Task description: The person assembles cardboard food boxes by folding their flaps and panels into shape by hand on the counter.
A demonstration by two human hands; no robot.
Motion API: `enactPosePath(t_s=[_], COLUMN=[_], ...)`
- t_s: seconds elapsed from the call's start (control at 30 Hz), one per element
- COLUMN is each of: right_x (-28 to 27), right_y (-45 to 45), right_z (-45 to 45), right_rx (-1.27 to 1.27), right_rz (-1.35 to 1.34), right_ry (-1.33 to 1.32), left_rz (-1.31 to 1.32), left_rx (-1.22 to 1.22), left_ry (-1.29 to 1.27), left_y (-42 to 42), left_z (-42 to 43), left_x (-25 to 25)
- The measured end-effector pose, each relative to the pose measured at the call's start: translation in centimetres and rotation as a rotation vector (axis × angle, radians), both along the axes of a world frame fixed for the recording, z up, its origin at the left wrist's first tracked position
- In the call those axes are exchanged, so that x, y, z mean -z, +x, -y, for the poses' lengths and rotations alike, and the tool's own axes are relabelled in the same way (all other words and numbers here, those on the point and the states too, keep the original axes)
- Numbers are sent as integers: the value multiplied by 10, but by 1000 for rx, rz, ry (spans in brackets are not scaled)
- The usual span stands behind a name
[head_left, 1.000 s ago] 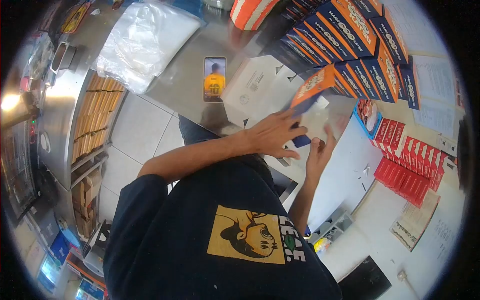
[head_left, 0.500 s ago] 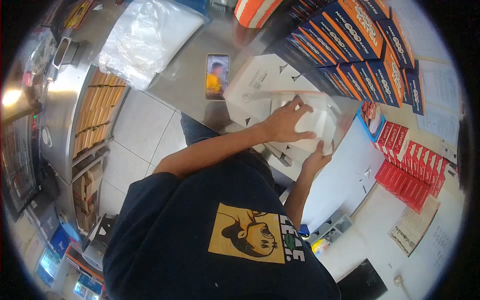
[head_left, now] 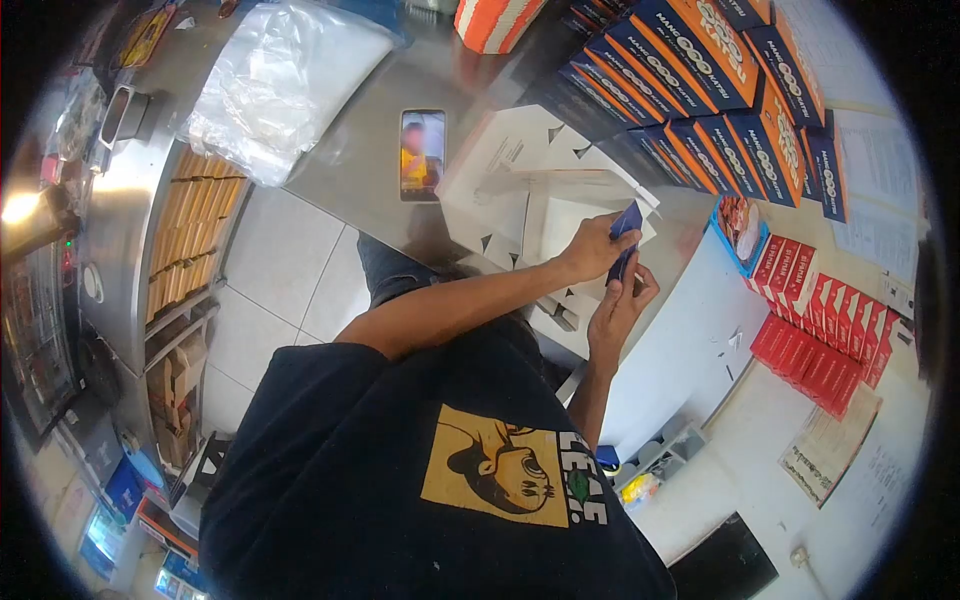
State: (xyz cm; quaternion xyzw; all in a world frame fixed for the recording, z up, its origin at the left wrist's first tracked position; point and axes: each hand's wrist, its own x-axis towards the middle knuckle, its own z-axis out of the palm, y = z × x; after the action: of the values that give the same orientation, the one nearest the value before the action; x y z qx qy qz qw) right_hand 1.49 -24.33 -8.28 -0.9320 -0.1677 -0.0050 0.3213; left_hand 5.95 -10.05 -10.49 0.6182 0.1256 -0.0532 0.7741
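A partly folded carton box [head_left: 570, 215], white inside with dark blue outer faces, lies on top of flat white cardboard sheets [head_left: 470, 185]. My left hand [head_left: 595, 250] pinches the dark blue flap [head_left: 627, 220] at its near right corner. Just below, my right hand [head_left: 615, 310] has its fingers closed against the lower part of the same flap. The two hands are almost touching. Part of the box's near side is hidden behind my left hand.
A phone [head_left: 422, 155] and a clear plastic bag [head_left: 285, 85] lie on the metal counter [head_left: 350, 185]. Stacked blue and orange boxes [head_left: 690, 60] stand at the upper right. Red boxes [head_left: 815, 300] are farther right. Shelves [head_left: 195, 240] stand left, beyond the floor gap.
The carton has turned from its orange outside to its white inside, and its walls now stand up. My left hand has moved from inside it to the corner flap; both hands have closed there.
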Motion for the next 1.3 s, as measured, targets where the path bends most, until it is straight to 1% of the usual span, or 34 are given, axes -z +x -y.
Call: enactPosePath(t_s=[0.03,0.1,0.13,0.2,0.23,0.33,0.4,0.43,0.47,0.5,0.53,0.57,0.6,0.63,0.67,0.73,0.77,0.8,0.87,0.9,0.93,1.0,1.03,1.07,1.1,1.17,1.2,1.27,1.3], right_x=[0,-3,-5,-5,-5,1,1,2,0,-6,-13,-21,-34,-42,-40,-31,-25,-24,-22,8,3,-6,-6,-5,-3,1,4,30,28], right_y=[1,2,2,4,5,14,16,17,17,19,21,23,24,26,32,56,68,73,80,93,91,82,76,71,67,54,52,45,37], right_z=[-2,-9,-13,-18,-20,-21,-22,-24,-25,-27,-28,-29,-33,-33,-30,-16,-2,3,13,44,41,37,35,34,31,20,18,24,15], right_rx=[37,57,78,79,78,25,50,72,68,165,261,261,245,229,233,312,284,283,372,206,204,179,175,226,279,273,262,264,226], right_rz=[-34,-54,-74,-55,-36,37,3,-32,-32,-264,-497,-500,-525,-547,-543,-455,-482,-480,-677,-600,-601,-784,-787,-863,-934,-949,-965,-933,-868], right_ry=[39,38,35,41,45,53,57,64,66,395,724,724,670,617,617,-47,-3,0,109,-97,-98,-78,-81,64,212,229,249,256,205], left_rz=[0,23,22,20,19,22,125,126,92,58,57,102,147,300,304,429,412,413,393,391,334,274,269,263,261,87,93,164,161], left_rx=[0,-105,-105,-128,-130,-69,-64,-68,35,139,137,171,207,186,189,414,339,338,447,444,409,374,411,446,445,443,447,316,316], left_ry=[1,71,71,253,253,255,405,408,456,501,501,576,649,760,759,970,984,987,1014,1015,1007,996,893,789,788,613,611,665,668], left_y=[-1,-2,-2,-1,-2,-4,-8,-5,0,2,2,-1,-6,-16,-22,-31,-38,-40,-47,-50,-53,-55,-54,-53,-50,-43,-43,-45,-45], left_z=[2,7,9,11,9,10,14,9,3,-2,-6,-10,-13,-8,-2,8,11,8,2,0,-1,-3,-7,-8,-7,2,5,5,4], left_x=[-2,-6,-9,-18,-25,-36,-38,-37,-35,-35,-34,-33,-31,-27,-22,-19,-20,-18,-10,-4,4,23,32,41,47,52,52,52,53])
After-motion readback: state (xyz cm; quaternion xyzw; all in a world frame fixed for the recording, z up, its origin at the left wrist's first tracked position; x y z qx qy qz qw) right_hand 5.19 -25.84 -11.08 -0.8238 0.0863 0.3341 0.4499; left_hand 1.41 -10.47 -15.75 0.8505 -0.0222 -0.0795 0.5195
